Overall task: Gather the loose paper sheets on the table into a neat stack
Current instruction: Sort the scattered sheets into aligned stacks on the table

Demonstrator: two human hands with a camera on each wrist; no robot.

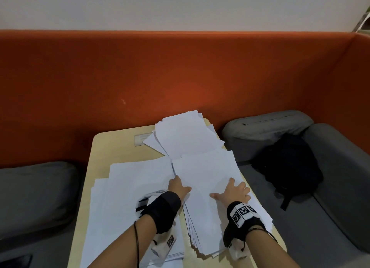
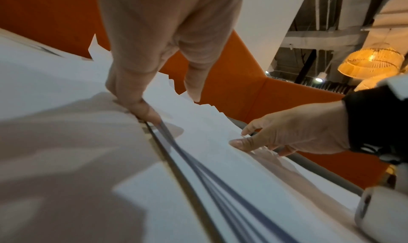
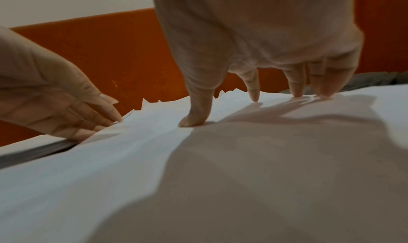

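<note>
Lower centre of the head view: the right grip (image 1: 234, 191) lies spread flat on the fanned paper sheets (image 1: 206, 167), the left grip (image 1: 178, 186), fingers straight, against their left edge. An uneven push could skid sheets off the desk (image 1: 112, 147) at its right edge, just beside them.

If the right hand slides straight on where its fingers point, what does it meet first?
Likely the far heap of sheets, just beyond the pile under the right hand; depth is unclear.

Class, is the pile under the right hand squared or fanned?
Fanned: the pile shows staggered sheet edges under the right hand.
</note>
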